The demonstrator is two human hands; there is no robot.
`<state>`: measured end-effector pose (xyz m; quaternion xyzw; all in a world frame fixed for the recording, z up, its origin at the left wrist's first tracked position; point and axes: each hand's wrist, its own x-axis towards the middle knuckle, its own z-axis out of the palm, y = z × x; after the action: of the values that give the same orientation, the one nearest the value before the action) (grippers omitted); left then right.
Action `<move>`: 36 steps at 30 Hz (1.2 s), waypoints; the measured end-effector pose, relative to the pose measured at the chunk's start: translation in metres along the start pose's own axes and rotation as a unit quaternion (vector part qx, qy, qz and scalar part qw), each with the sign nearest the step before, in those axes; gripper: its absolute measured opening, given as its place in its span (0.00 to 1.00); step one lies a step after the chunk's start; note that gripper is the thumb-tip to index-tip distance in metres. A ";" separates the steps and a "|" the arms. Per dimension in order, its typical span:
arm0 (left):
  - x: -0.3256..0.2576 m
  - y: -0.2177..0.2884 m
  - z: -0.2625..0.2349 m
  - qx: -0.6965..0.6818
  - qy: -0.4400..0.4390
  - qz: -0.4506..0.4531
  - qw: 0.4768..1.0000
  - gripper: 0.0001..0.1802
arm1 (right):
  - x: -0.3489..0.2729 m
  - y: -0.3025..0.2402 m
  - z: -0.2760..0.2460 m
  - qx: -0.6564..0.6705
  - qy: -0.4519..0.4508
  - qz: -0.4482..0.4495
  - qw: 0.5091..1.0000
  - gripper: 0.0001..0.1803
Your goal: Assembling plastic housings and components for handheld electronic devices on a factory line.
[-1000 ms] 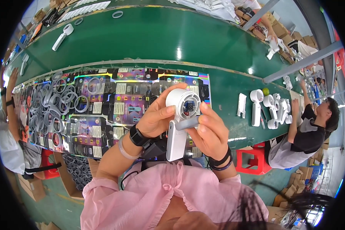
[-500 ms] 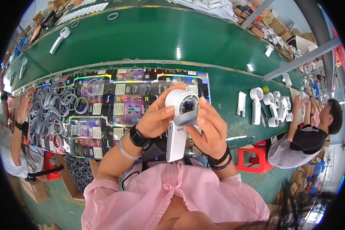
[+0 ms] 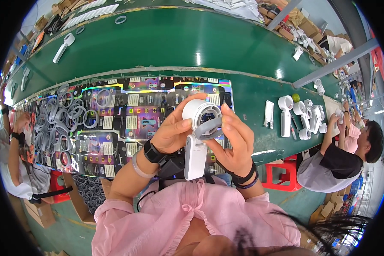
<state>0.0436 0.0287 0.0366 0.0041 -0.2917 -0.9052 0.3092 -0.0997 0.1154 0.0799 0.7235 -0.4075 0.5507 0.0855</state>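
White fan (image 3: 196, 158) points its handle toward the tabletop's (image 3: 252, 102) near edge; grey ring (image 3: 208, 127) tilts before its open head.

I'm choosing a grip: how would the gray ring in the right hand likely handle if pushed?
The gray ring is probably light: it is a narrow band around an open middle. It seems fairly stiff, showing no sag in the right hand. On edge, its round outline may let it roll.

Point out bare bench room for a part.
Free: near green bench between printed sheet and white bracket, beyond right hand; far green bench behind divider rail, mid-span. Crowded: gray ring pile left, handheld-fan housings right of bracket.
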 end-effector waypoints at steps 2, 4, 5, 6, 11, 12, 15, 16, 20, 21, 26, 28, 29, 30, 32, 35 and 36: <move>0.000 -0.001 -0.001 -0.004 -0.003 -0.005 1.000 0.45 | 0.001 -0.002 -0.001 0.000 -0.002 0.005 1.000 0.29; -0.001 0.000 -0.002 -0.003 -0.003 -0.005 1.000 0.46 | 0.002 -0.003 -0.003 0.000 -0.005 0.010 1.000 0.29; -0.001 0.000 -0.002 -0.003 -0.003 -0.005 1.000 0.46 | 0.002 -0.003 -0.006 -0.016 -0.031 0.012 0.999 0.34; -0.001 0.000 -0.003 -0.002 -0.003 -0.005 1.000 0.46 | 0.002 -0.003 -0.008 -0.032 -0.057 0.014 0.998 0.39; -0.001 0.002 -0.003 0.009 -0.035 -0.009 0.999 0.44 | 0.003 -0.005 -0.009 -0.030 -0.056 0.027 0.998 0.39; -0.002 0.002 -0.003 0.010 -0.035 -0.009 0.999 0.44 | 0.004 -0.006 -0.010 -0.030 -0.059 0.036 0.997 0.39; -0.002 0.003 -0.001 0.020 -0.029 -0.004 0.999 0.44 | 0.006 -0.008 -0.011 -0.045 -0.061 0.049 0.996 0.40; -0.002 0.003 0.000 0.024 -0.031 -0.006 0.999 0.44 | 0.007 -0.009 -0.012 -0.046 -0.061 0.049 0.996 0.40; -0.003 0.003 0.002 0.037 -0.041 -0.011 0.998 0.44 | 0.008 -0.010 -0.018 -0.022 -0.091 0.112 0.989 0.40; -0.003 0.003 0.002 0.040 -0.046 -0.015 0.998 0.44 | 0.008 -0.010 -0.019 -0.016 -0.102 0.130 0.986 0.40; -0.003 -0.002 -0.001 0.022 -0.038 -0.036 0.998 0.42 | 0.016 -0.011 -0.023 -0.003 -0.136 0.187 0.973 0.38; -0.003 -0.006 -0.001 0.016 -0.034 -0.047 0.998 0.38 | 0.020 -0.007 -0.024 -0.015 -0.156 0.202 0.967 0.38; -0.003 -0.007 -0.003 0.014 -0.034 -0.041 0.998 0.38 | 0.022 -0.005 -0.025 -0.027 -0.172 0.220 0.960 0.39; -0.002 -0.007 -0.004 0.025 -0.024 -0.053 0.998 0.36 | 0.024 -0.002 -0.027 -0.028 -0.177 0.216 0.960 0.39; -0.001 -0.013 -0.011 0.034 -0.014 -0.059 0.998 0.34 | 0.025 0.006 -0.029 -0.005 -0.207 0.266 0.941 0.39; -0.001 -0.028 -0.034 0.201 -0.008 -0.031 0.979 0.42 | 0.021 0.011 -0.031 -0.005 -0.223 0.274 0.936 0.39; 0.001 -0.028 -0.029 0.269 0.026 -0.005 0.963 0.42 | 0.018 0.012 -0.029 -0.006 -0.226 0.272 0.935 0.39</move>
<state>0.0322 0.0307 -0.0026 0.1116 -0.5160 -0.7947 0.2996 -0.1276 0.1156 0.1025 0.6896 -0.6007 0.3726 -0.1576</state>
